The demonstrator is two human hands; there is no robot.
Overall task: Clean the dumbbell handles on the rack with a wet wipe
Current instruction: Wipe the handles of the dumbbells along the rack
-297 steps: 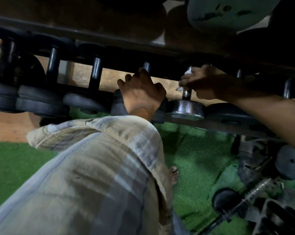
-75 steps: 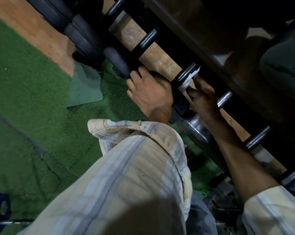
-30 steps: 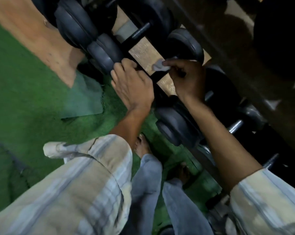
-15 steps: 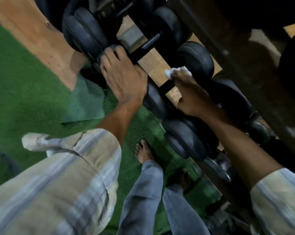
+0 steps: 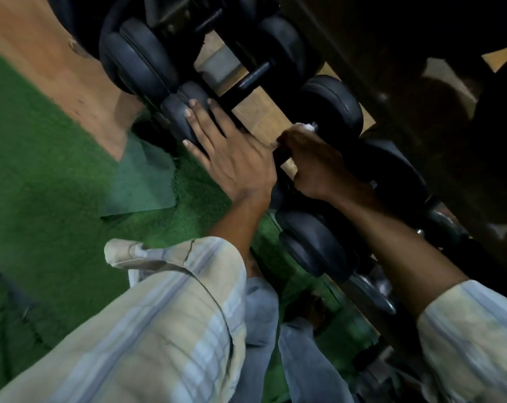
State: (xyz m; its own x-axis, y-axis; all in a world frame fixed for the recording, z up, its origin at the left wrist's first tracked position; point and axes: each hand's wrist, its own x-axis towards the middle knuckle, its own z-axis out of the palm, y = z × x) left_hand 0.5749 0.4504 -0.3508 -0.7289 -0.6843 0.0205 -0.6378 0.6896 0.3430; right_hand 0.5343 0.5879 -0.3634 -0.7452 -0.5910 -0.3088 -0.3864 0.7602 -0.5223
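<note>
The rack [image 5: 328, 33] runs across the view from 11 o'clock down to 5 o'clock, with black dumbbells lying crosswise on it, each long axis pointing from 8 o'clock to 2 o'clock. The dumbbell [image 5: 331, 109] being worked on sits near the centre; its far head lies at 2 o'clock from the hands, and its near head [image 5: 185, 117] lies at 10 o'clock from them. Most of its handle is hidden.

The left hand [image 5: 232, 158] lies palm down with straight, spread fingers pointing to 11 o'clock, resting flat on the near head and grasping nothing. Its forearm comes up from a striped sleeve [image 5: 159, 315] at 7 o'clock.

The right hand [image 5: 313, 161] is clenched round the handle, knuckles up, with a scrap of white wipe [image 5: 306, 127] showing at its far edge, just beside the far head. Its forearm reaches in from 4 o'clock.

The next dumbbell's bare handle [image 5: 246, 82] shows at 12 o'clock from the left hand. Green turf [image 5: 42, 170] covers the floor at 9 o'clock.
</note>
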